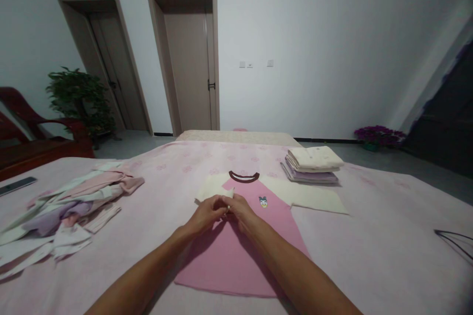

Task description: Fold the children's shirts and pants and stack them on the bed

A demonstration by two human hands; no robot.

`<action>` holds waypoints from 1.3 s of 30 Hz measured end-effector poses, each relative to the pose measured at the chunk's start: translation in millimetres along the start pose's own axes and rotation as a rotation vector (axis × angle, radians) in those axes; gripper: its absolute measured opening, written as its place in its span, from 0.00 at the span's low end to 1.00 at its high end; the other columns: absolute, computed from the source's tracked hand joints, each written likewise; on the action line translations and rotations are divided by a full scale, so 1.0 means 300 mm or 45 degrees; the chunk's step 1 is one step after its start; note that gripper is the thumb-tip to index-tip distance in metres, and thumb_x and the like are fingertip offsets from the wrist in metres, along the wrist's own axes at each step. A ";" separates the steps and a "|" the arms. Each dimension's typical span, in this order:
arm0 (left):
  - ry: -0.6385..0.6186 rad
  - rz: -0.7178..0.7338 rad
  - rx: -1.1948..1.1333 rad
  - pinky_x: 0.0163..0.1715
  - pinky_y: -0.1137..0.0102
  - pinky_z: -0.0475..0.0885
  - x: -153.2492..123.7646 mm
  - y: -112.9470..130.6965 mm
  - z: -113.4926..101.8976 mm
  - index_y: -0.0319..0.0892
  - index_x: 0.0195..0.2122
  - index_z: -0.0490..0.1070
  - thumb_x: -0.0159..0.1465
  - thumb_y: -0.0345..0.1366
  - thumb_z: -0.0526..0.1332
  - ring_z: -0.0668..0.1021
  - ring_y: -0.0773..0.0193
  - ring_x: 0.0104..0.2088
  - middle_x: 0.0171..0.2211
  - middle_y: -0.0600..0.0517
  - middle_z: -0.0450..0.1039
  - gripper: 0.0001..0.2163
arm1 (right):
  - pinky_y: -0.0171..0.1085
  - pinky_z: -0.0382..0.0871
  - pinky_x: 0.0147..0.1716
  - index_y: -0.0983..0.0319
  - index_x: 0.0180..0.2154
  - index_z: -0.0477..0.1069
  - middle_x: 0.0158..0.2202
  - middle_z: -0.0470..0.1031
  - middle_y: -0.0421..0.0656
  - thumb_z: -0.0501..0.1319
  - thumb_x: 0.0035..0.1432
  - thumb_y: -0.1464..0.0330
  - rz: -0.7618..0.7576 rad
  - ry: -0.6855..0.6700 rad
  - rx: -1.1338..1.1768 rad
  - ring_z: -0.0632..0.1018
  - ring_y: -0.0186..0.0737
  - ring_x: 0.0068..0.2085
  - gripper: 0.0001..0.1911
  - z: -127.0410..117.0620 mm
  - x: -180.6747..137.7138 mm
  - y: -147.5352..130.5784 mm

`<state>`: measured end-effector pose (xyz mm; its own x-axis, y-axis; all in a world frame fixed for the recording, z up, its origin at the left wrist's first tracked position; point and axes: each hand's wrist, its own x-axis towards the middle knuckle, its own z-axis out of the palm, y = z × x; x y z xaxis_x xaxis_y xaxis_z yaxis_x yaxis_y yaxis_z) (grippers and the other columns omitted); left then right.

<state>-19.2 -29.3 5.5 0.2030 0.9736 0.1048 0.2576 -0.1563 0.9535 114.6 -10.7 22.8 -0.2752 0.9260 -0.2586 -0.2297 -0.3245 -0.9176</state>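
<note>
A pink shirt [236, 261] with cream sleeves, a dark brown collar and a small cartoon duck patch lies spread on the pink-covered table or bed. Its right-hand sleeve stretches out flat, while the left-hand sleeve [214, 187] is folded inward over the body. My left hand [209, 214] pinches the end of that folded sleeve above the shirt's middle. My right hand [240, 211] meets it there, fingers closed on the same cuff. The fingertips partly hide the cloth between them.
A loose heap of clothes [70, 206] lies at the left, with a phone [16, 185] beyond it. Several folded garments form a stack [314, 165] at the back right. A thin black wire-like object [454, 238] rests near the right edge.
</note>
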 end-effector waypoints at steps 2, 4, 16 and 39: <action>0.009 -0.068 0.042 0.31 0.70 0.70 -0.050 -0.001 -0.041 0.39 0.46 0.71 0.62 0.45 0.60 0.79 0.62 0.32 0.35 0.48 0.78 0.17 | 0.30 0.65 0.16 0.65 0.37 0.71 0.21 0.73 0.39 0.65 0.50 0.68 -0.002 0.122 -0.070 0.73 0.35 0.20 0.11 0.003 0.034 0.013; 0.067 -0.136 0.292 0.31 0.70 0.68 -0.108 0.005 -0.113 0.41 0.43 0.71 0.64 0.45 0.58 0.78 0.62 0.31 0.34 0.50 0.77 0.14 | 0.30 0.63 0.13 0.65 0.37 0.71 0.19 0.71 0.37 0.63 0.49 0.72 -0.011 0.191 -0.096 0.72 0.35 0.17 0.10 -0.004 0.066 0.022; -0.059 -0.365 1.167 0.29 0.68 0.55 -0.371 0.068 -0.148 0.45 0.29 0.68 0.59 0.45 0.58 0.73 0.59 0.30 0.29 0.51 0.75 0.09 | 0.32 0.71 0.25 0.64 0.35 0.73 0.25 0.78 0.41 0.58 0.44 0.75 -0.178 0.215 0.070 0.79 0.40 0.28 0.13 -0.048 0.118 -0.013; -0.316 -0.115 0.702 0.30 0.71 0.65 -0.263 0.212 0.137 0.46 0.35 0.77 0.57 0.34 0.57 0.76 0.61 0.29 0.27 0.54 0.77 0.09 | 0.31 0.66 0.24 0.63 0.33 0.73 0.23 0.74 0.38 0.60 0.43 0.69 -0.441 0.310 0.030 0.73 0.35 0.25 0.12 -0.309 0.118 -0.298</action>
<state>20.0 -122.8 46.4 0.3544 0.9295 -0.1021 0.7217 -0.2025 0.6619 211.9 69.0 67.7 0.0502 0.9987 -0.0029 -0.2919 0.0119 -0.9564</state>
